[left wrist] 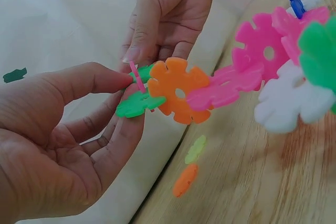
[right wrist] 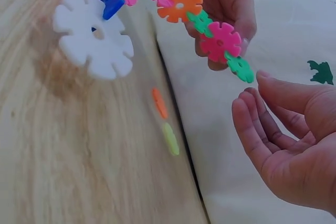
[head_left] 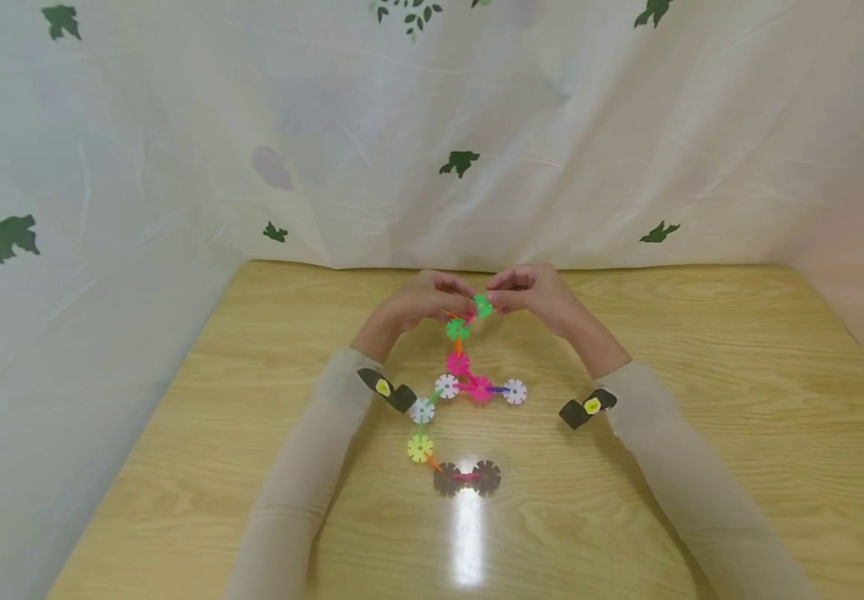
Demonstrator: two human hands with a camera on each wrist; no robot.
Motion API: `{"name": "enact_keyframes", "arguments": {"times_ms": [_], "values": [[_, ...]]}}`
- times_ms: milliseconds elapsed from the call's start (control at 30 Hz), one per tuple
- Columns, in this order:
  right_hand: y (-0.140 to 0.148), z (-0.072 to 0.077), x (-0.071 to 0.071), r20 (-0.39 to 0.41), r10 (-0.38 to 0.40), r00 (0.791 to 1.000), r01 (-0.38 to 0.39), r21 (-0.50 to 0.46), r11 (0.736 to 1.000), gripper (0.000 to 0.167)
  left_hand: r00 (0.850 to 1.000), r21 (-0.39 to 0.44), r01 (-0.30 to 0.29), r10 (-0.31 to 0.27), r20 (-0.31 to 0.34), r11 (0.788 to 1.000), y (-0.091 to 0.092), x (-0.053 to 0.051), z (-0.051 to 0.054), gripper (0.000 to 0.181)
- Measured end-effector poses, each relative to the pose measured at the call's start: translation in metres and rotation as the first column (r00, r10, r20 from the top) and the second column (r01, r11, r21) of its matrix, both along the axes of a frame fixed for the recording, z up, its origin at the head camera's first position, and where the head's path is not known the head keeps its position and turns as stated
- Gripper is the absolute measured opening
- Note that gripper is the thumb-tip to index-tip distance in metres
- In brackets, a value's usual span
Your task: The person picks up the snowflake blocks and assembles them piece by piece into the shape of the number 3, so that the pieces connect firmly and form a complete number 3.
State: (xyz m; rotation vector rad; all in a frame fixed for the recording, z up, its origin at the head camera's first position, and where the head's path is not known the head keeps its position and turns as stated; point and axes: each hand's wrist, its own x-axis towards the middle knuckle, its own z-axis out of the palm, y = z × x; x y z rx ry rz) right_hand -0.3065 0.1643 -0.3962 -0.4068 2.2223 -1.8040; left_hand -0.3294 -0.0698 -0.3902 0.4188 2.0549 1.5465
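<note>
A branching chain of interlocking plastic snowflake discs [head_left: 457, 363] spans the space between the forearms, in pink, green, white, orange, blue, yellow and dark discs. My left hand [head_left: 432, 298] pinches the chain near its far end, around a green disc [left wrist: 139, 104] and a pink disc [right wrist: 221, 42]. The last green disc [right wrist: 240, 69] sticks out toward my right hand [head_left: 536, 293]. In the right wrist view, that hand's thumb tip lies close to this disc's edge, with a gap between thumb and fingers; whether the thumb touches it is unclear.
A loose orange disc [right wrist: 159, 103] and a yellow-green disc [right wrist: 170, 139] lie by the wooden table's [head_left: 701, 400] far edge. Behind it hangs a pale curtain [head_left: 551, 167] with green bird shapes. Black wrist cameras [head_left: 587, 408] sit on both sleeves.
</note>
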Motion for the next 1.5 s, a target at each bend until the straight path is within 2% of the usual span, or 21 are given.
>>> {"name": "enact_keyframes", "arguments": {"times_ms": [267,400,600,833,1233,1500], "values": [[0.008,0.001,-0.010,-0.006,-0.007,1.000,0.007,0.104,0.995,0.038,0.998,0.020,-0.055,0.055,0.026,0.998,-0.004,-0.001,0.004,0.029],[0.009,-0.002,-0.017,-0.018,0.033,0.999,-0.029,0.179,0.984,0.033,0.996,0.029,-0.073,0.071,0.044,0.997,-0.007,-0.003,0.005,0.028],[0.008,-0.013,-0.030,-0.052,0.131,0.990,-0.112,0.277,0.954,0.027,0.995,0.061,-0.087,0.084,0.049,0.994,-0.010,-0.004,0.004,0.026],[0.006,-0.022,-0.042,-0.082,0.210,0.974,-0.166,0.372,0.913,0.033,0.997,0.090,-0.072,0.068,0.038,0.993,-0.013,-0.007,0.002,0.027],[-0.003,-0.022,-0.047,-0.149,0.267,0.952,-0.166,0.482,0.860,0.037,0.999,0.119,-0.031,0.032,-0.007,0.992,-0.014,-0.008,0.003,0.030],[-0.005,-0.021,-0.044,-0.138,0.245,0.960,-0.153,0.474,0.867,0.029,1.000,0.125,-0.019,0.020,-0.009,0.992,-0.012,-0.008,0.001,0.029]]}}
